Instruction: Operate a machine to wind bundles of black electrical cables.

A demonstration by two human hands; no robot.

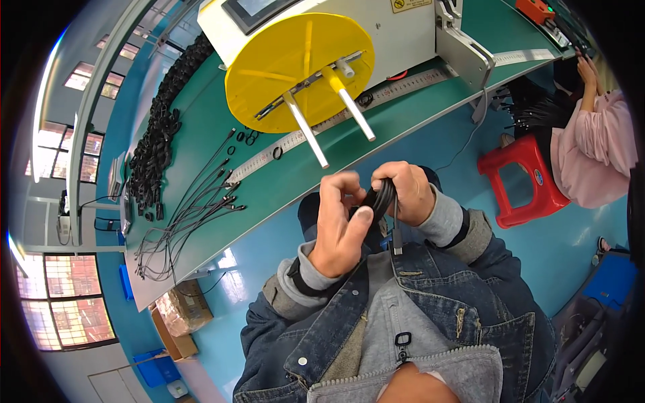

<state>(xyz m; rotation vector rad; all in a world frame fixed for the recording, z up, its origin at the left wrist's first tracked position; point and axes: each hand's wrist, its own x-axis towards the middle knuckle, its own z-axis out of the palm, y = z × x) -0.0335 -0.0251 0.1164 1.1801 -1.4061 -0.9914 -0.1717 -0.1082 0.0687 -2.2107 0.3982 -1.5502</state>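
A coiled black cable (383, 199) is held up in front of my chest, with one connector end (397, 240) hanging below the loops. My right hand (413, 195) pinches the right side of the coil, its thumb and fingers wrapped round the strands. On the coil's other side, my left hand (338, 225) has curled fingers and its thumb against the loops; the fingertips are partly hidden. Beyond my hands, two metal rods (347, 106) stick out from the yellow disc (269, 74) of a white machine (403, 33) on the bench.
Loose black cables (185, 232) lie on the green bench (201, 181), beside a long pile of coiled cables (153, 148). A steel ruler (269, 153) runs near the front edge, with small black rings (277, 153) around. To the right are a red stool (517, 181) and another person in pink (598, 154).
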